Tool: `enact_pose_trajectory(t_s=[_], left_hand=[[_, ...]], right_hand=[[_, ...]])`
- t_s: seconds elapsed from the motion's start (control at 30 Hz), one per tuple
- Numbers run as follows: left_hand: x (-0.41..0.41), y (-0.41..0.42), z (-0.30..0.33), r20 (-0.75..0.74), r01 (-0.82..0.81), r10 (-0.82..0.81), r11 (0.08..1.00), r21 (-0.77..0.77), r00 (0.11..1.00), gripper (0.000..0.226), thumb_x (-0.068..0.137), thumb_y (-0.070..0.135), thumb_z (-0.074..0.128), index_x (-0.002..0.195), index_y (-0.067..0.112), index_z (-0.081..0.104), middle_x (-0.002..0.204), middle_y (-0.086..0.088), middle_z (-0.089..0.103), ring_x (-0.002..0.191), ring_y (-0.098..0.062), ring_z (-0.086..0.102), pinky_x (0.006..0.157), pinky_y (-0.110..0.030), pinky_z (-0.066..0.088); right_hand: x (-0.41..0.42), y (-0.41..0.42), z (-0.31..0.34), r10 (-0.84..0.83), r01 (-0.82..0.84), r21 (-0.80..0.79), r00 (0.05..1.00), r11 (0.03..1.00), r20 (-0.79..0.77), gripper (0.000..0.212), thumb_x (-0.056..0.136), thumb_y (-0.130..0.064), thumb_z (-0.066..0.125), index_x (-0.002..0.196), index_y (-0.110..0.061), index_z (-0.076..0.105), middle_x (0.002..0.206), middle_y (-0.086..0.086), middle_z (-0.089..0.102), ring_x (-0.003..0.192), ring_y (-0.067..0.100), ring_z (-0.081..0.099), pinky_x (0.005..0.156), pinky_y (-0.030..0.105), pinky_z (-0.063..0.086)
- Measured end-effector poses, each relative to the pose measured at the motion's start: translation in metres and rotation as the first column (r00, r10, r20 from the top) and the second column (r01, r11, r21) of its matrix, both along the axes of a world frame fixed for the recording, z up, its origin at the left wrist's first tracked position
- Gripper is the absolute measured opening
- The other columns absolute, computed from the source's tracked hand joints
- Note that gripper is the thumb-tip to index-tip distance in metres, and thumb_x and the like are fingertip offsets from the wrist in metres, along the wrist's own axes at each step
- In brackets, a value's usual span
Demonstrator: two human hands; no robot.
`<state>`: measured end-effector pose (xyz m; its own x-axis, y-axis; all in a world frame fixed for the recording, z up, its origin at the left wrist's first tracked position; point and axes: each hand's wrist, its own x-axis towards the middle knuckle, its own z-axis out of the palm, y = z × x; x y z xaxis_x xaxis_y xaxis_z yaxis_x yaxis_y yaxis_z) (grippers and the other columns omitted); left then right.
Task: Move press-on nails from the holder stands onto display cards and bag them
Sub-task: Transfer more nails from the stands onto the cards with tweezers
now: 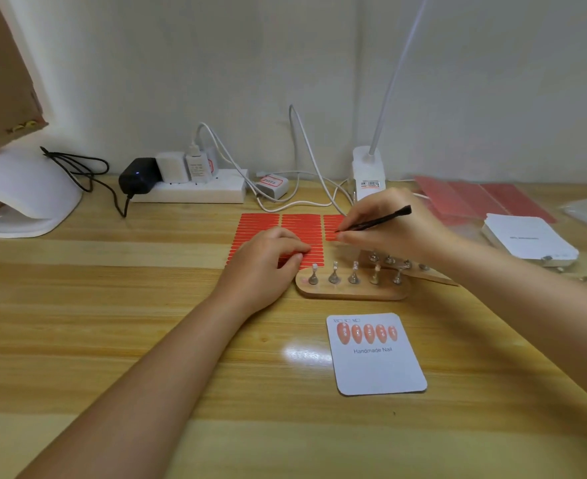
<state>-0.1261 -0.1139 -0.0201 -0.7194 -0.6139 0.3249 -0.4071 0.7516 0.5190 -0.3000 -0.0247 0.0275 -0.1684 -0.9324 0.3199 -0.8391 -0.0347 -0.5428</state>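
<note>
Red adhesive strip sheet is pressed flat by left hand; dark tool, pinched in right hand, is tipped leftward onto its right column.

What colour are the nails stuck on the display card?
Orange-peach with small pale decorations; the nails sit on the white display card, seen in the head view.
</note>
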Motion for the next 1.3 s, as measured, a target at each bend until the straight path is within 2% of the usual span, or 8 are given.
enact_pose_trajectory(t_s=[0.3, 0.57, 0.67, 0.83, 1.0, 1.07, 1.17, 1.3], left_hand=[[0.0, 0.0, 0.001, 0.003, -0.002, 0.002, 1.0, 0.005, 1.0, 0.024, 0.091, 0.017, 0.055, 0.112, 0.02, 0.067, 0.113, 0.009, 0.056, 0.11, -0.01, 0.048, 0.096, -0.031, 0.038], [-0.002, -0.002, 0.0, -0.016, -0.008, 0.008, 1.0, 0.01, 1.0, 0.022, 0.09, 0.017, 0.057, 0.109, 0.019, 0.068, 0.102, 0.017, 0.048, 0.104, -0.005, 0.046, 0.086, -0.02, 0.034], [-0.002, -0.002, -0.001, -0.02, -0.005, 0.005, 1.0, 0.01, 1.0, 0.022, 0.09, 0.017, 0.057, 0.109, 0.02, 0.068, 0.102, 0.017, 0.048, 0.103, -0.003, 0.046, 0.085, -0.019, 0.033], [-0.002, -0.003, -0.001, -0.018, 0.0, 0.001, 1.0, 0.012, 1.0, 0.022, 0.09, 0.017, 0.057, 0.11, 0.02, 0.068, 0.104, 0.016, 0.049, 0.105, -0.004, 0.046, 0.086, -0.018, 0.032], [-0.002, -0.003, 0.0, -0.021, 0.0, 0.0, 1.0, 0.015, 1.0, 0.022, 0.09, 0.017, 0.057, 0.109, 0.019, 0.068, 0.105, 0.015, 0.049, 0.107, -0.007, 0.048, 0.087, -0.02, 0.034], [-0.002, -0.003, -0.001, -0.025, 0.001, 0.0, 1.0, 0.013, 1.0, 0.022, 0.09, 0.017, 0.057, 0.109, 0.019, 0.068, 0.104, 0.016, 0.049, 0.107, -0.006, 0.047, 0.087, -0.02, 0.034], [-0.001, -0.003, -0.001, -0.031, 0.001, -0.001, 1.0, 0.007, 1.0, 0.022, 0.09, 0.017, 0.057, 0.109, 0.02, 0.068, 0.103, 0.016, 0.048, 0.106, -0.005, 0.046, 0.086, -0.018, 0.033], [-0.001, -0.002, 0.0, -0.029, 0.002, -0.002, 1.0, 0.001, 1.0, 0.023, 0.09, 0.016, 0.057, 0.11, 0.019, 0.068, 0.103, 0.016, 0.048, 0.106, -0.005, 0.046, 0.087, -0.019, 0.033]], right_hand=[[-0.002, -0.002, -0.005, -0.012, 0.012, 0.004, 1.0, 1.0, -0.014, 0.005, 0.076, -0.021, 0.077, 0.074, -0.019, 0.073, 0.068, -0.016, 0.063, 0.065, -0.004, 0.057, 0.057, 0.005, 0.041], [-0.001, 0.001, -0.005, 0.059, -0.062, -0.007, 0.977, 0.998, -0.206, 0.005, 0.081, -0.013, 0.07, 0.076, -0.015, 0.069, 0.065, -0.018, 0.054, 0.063, -0.006, 0.052, 0.056, 0.001, 0.035], [-0.003, 0.001, -0.006, 0.051, -0.06, -0.037, 0.98, 0.998, -0.19, 0.003, 0.082, -0.009, 0.068, 0.079, -0.01, 0.069, 0.07, -0.009, 0.059, 0.065, -0.001, 0.055, 0.058, 0.002, 0.038], [-0.008, 0.006, -0.005, -0.023, 0.02, -0.093, 0.999, 0.995, -0.034, 0.014, 0.082, -0.004, 0.066, 0.071, -0.013, 0.064, 0.066, -0.011, 0.06, 0.063, 0.008, 0.059, 0.056, 0.01, 0.043], [-0.009, 0.01, -0.004, -0.123, 0.138, -0.091, 0.982, 0.986, 0.146, 0.016, 0.083, -0.011, 0.067, 0.069, -0.016, 0.063, 0.069, 0.001, 0.068, 0.067, 0.018, 0.065, 0.061, 0.027, 0.048], [-0.011, 0.014, -0.004, -0.161, 0.185, -0.091, 0.961, 0.978, 0.224, 0.013, 0.084, -0.012, 0.066, 0.071, -0.014, 0.064, 0.073, 0.003, 0.07, 0.069, 0.015, 0.068, 0.061, 0.026, 0.051], [-0.015, 0.023, -0.003, -0.176, 0.226, -0.107, 0.918, 0.968, 0.355, 0.012, 0.085, -0.01, 0.065, 0.074, -0.013, 0.063, 0.076, 0.003, 0.071, 0.062, 0.004, 0.067, 0.055, 0.014, 0.05], [-0.025, 0.039, -0.002, -0.18, 0.275, -0.161, 0.879, 0.948, 0.442, 0.012, 0.086, -0.011, 0.064, 0.075, -0.016, 0.062, 0.068, -0.007, 0.071, 0.065, 0.003, 0.067, 0.066, 0.023, 0.054]])
